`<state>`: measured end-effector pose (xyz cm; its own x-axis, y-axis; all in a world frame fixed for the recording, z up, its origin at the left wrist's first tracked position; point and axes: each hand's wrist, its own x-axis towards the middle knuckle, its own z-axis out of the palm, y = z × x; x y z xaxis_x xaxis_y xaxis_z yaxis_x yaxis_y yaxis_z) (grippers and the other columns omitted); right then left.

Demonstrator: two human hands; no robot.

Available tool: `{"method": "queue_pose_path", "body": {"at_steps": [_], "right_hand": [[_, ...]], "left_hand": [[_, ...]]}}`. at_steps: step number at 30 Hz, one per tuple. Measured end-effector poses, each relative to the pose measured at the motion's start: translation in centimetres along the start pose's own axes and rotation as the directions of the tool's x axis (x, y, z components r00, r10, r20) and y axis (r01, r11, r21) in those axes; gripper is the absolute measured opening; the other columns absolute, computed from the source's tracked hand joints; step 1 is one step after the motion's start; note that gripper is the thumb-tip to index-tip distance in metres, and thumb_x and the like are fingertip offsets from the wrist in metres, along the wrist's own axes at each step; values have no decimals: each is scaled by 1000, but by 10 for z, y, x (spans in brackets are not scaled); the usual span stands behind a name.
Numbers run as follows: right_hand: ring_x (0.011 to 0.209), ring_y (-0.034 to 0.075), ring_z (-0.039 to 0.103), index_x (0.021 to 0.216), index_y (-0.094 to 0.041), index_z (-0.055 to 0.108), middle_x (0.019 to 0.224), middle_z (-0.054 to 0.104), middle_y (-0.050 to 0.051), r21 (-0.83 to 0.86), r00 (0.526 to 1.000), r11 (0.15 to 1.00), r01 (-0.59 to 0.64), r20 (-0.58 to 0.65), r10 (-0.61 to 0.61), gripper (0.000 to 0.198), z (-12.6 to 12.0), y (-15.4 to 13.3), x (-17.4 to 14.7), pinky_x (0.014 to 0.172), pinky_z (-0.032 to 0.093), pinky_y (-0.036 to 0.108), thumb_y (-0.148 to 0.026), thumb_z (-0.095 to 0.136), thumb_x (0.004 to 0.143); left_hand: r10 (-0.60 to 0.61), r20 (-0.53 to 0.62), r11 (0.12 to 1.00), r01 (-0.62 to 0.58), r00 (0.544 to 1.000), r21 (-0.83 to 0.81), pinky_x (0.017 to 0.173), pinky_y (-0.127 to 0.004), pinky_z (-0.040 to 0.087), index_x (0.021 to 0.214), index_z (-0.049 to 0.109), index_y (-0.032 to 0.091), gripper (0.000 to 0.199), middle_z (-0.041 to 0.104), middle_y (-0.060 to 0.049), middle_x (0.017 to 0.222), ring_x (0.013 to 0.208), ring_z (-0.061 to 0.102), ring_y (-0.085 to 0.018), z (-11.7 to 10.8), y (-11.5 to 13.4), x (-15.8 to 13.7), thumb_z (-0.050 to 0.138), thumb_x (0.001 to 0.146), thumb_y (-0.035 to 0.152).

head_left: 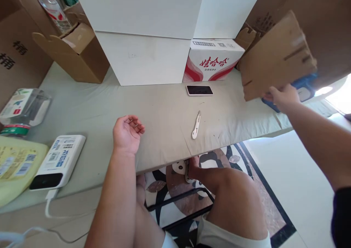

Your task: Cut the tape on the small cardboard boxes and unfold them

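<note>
At the right side, my right hand (283, 97) grips the lower edge of a flat piece of brown cardboard (276, 58) with slots cut along one side. The cardboard tilts up in front of a larger carton, and a blue object (304, 87) shows partly behind it. My left hand (128, 133) rests palm up on the cloth-covered table, fingers loosely curled and apart, with nothing in it. Between the hands lies a white utility knife (196, 125). Beyond that knife is a phone (199, 90) with a dark screen.
White boxes (142, 58) and a red-and-white carton (212, 60) line the back. On the left stand a brown box (82, 56), clear plastic bottles (26, 107), a yellow-green jug (19, 167) and a white power bank (59, 160) with a cable. The table's front edge runs above my knees.
</note>
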<state>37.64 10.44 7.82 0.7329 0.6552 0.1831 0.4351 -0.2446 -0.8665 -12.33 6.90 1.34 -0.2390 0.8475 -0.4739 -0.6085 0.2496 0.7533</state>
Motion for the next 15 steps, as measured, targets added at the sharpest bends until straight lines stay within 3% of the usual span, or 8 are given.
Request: {"method": "queue_pose_path", "body": {"at_steps": [3, 5, 10, 15], "right_hand": [[63, 3, 67, 123, -9, 57, 110, 70, 17, -17, 998, 998, -64, -15, 64, 37, 26, -18, 36, 68, 49, 31, -4, 60, 86], [60, 2, 65, 129, -8, 53, 111, 69, 18, -35, 994, 994, -105, -37, 103, 44, 34, -19, 41, 68, 50, 32, -2, 58, 86], [54, 4, 61, 119, -9, 55, 88, 67, 7, -81, 984, 981, -177, 16, 179, 28, 23, 3, 10, 72, 54, 33, -2, 54, 92], [65, 8, 64, 104, -13, 62, 82, 65, 0, -173, 959, 977, -124, 232, 163, 11, 18, -2, -37, 64, 56, 23, -11, 63, 93]], "left_hand": [[13, 16, 1000, -13, 1000, 7, 48, -22, 45, 66, 56, 17, 17, 51, -1, 57, 46, 50, -11, -3, -1, 6, 50, 75, 31], [29, 28, 1000, -29, 999, -7, 48, -22, 45, 67, 56, 18, 16, 51, 0, 58, 47, 50, -11, -7, 0, 10, 52, 72, 32], [40, 43, 998, -38, 998, -44, 48, -23, 44, 67, 55, 18, 16, 50, 0, 58, 46, 49, -11, -11, 5, 9, 53, 70, 33], [39, 49, 995, -34, 998, -94, 48, -21, 44, 66, 56, 17, 16, 50, 1, 56, 46, 50, -9, -18, 12, -4, 53, 68, 33]]}}
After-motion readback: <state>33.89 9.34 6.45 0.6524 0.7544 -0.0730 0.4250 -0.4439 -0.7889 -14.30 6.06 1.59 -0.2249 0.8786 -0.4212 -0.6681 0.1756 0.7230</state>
